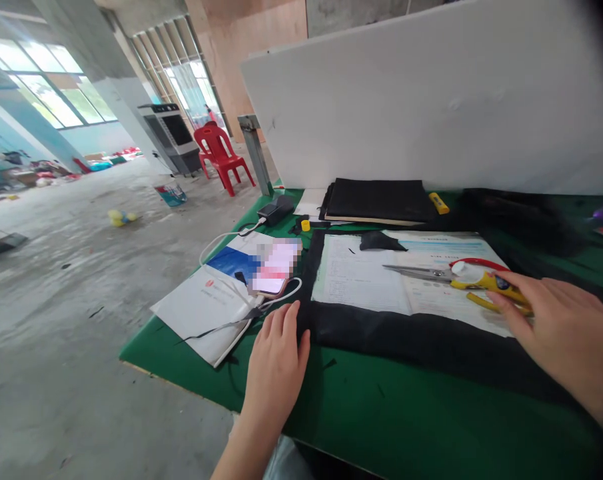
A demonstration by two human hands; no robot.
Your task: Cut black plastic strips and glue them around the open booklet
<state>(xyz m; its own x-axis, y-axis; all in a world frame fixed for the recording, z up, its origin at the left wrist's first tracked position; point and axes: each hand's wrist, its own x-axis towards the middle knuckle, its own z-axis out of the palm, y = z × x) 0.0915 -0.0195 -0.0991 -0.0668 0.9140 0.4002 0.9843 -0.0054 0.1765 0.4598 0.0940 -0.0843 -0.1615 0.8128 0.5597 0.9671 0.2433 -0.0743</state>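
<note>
**Scissors in the right hand, over printed papers**

The right hand grips the scissors by their yellow handles at the papers' right side, blades pointing left. The left hand lies palm down to the papers' lower left, fingers nearly together, thumb apart. Black cloth frames the papers; a dark scrap lies on their far part. Left of the papers, a phone overlaps a white booklet; beyond them, a black stack sits on the green worktop.
</note>
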